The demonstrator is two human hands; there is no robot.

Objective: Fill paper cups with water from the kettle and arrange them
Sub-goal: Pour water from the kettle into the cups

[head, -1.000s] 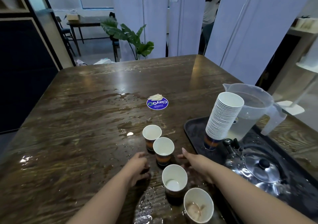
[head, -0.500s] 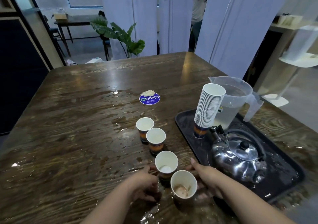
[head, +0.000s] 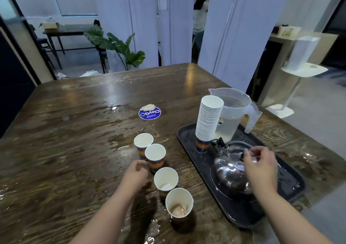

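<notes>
Several paper cups stand in a diagonal row on the wet wooden table [head: 74,131], from the farthest cup [head: 143,140] to the nearest cup [head: 179,203]. The nearest holds a little brownish liquid, and the cup beside it [head: 166,178] has a little water. My left hand [head: 136,172] rests on the table with loosely curled fingers, against the base of the second cup [head: 155,153]. A steel kettle [head: 230,170] sits on the black tray [head: 187,137]. My right hand [head: 260,161] curls its fingers over the kettle's top, at the handle and lid knob.
A tall stack of paper cups [head: 208,122] and a clear plastic jug [head: 232,112] of water stand at the tray's far end. A blue round sticker [head: 149,113] lies mid-table. Water is pooled around the cups. A plant [head: 119,49] and a person stand beyond the table.
My right hand has left the cups and moved right onto the kettle's top. My left hand has slid forward along the row to the second cup. The view tilted down.
</notes>
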